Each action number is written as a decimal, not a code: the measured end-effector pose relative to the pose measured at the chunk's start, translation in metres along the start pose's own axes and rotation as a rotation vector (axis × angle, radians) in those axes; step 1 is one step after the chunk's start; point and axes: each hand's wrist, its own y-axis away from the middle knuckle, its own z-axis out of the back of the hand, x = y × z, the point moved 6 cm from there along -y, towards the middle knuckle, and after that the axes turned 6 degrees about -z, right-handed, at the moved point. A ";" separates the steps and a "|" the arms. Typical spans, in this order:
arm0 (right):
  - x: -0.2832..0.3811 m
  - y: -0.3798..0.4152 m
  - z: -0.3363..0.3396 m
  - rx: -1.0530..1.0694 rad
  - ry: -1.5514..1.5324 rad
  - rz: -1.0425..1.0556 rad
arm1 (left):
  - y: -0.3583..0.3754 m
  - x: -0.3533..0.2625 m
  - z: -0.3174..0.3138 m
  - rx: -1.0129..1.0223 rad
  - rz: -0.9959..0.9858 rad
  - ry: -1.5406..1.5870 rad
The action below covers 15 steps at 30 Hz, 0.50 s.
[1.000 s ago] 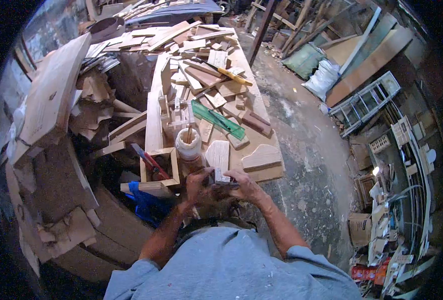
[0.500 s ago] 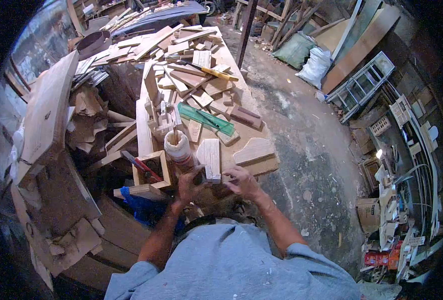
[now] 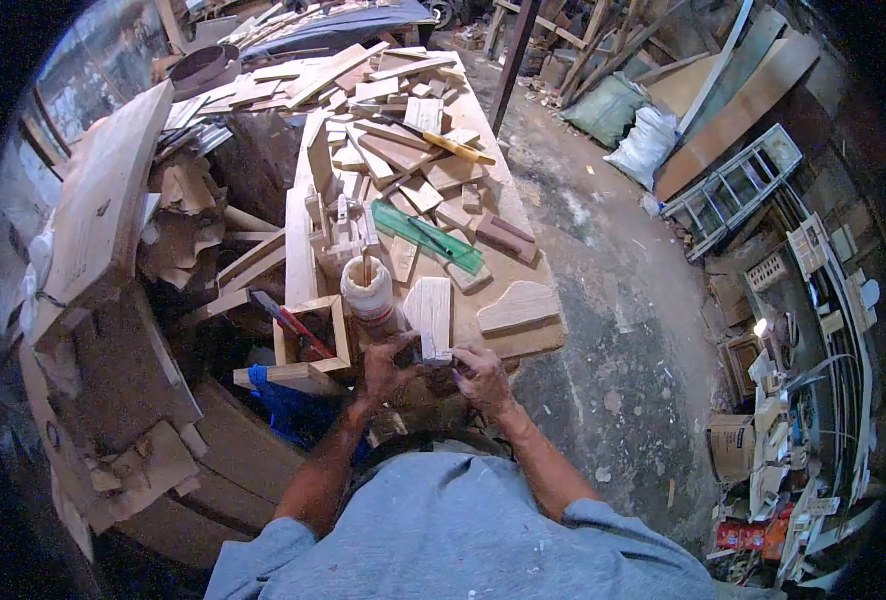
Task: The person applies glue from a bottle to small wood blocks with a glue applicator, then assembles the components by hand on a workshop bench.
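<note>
A pale wooden block with a shaped top (image 3: 430, 312) lies at the near edge of the workbench, its short end towards me. My left hand (image 3: 387, 370) is at the block's near left side, fingers apart and thumb out; whether it touches the wood is hard to tell. At the near right corner, my right hand (image 3: 483, 380) has its fingertips pinched together against the end of the block. Anything between them is too small to make out. Just beyond my left hand stands a whitish jar (image 3: 367, 290) with a stick in it. A second shaped wooden piece (image 3: 518, 307) lies to the right.
A green transparent strip (image 3: 428, 237), a yellow-handled tool (image 3: 458, 148) and a brown block (image 3: 506, 239) lie among many wood offcuts. Left of the jar is a wooden box frame (image 3: 341, 335) with a red-handled tool (image 3: 306, 333). Sacks (image 3: 646, 145) and a ladder (image 3: 733, 190) are on the right.
My right hand has come in closer to the block's near corner, its fingers more curled. My left hand stays beside the block. The whole view has shifted slightly.
</note>
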 end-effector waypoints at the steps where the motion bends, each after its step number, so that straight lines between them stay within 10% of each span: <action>1: -0.002 0.000 -0.001 0.000 0.006 0.004 | 0.000 -0.002 0.002 -0.017 -0.041 -0.011; 15: -0.007 0.000 -0.006 0.033 0.087 0.017 | -0.001 0.008 -0.004 0.031 0.004 -0.001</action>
